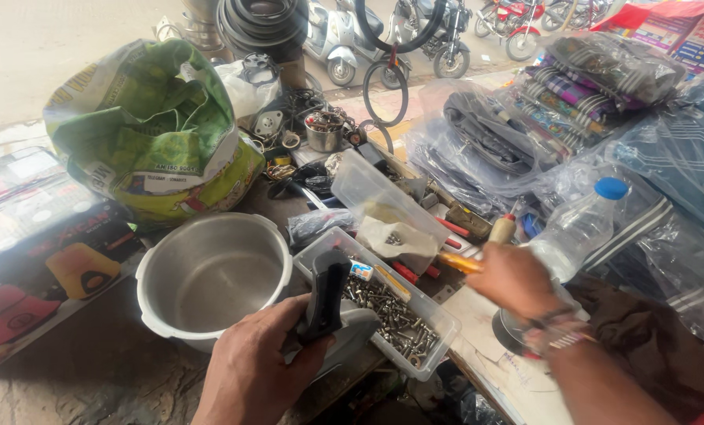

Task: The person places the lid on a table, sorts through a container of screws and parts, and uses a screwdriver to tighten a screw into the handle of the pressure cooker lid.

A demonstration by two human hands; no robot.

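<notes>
My left hand grips a pressure cooker lid by its black handle, held just in front of the open steel cooker pot. The lid's grey metal edge pokes out under the handle. My right hand holds a tool with an orange-yellow handle, reaching over a clear plastic box of screws and bolts. The hand is blurred. A thread band sits on that wrist.
A green and white sack stands behind the pot. A second clear box with a cloth, red-handled tools, a plastic bottle with a blue cap, bagged textiles, a small steel cup and parked scooters surround the work spot.
</notes>
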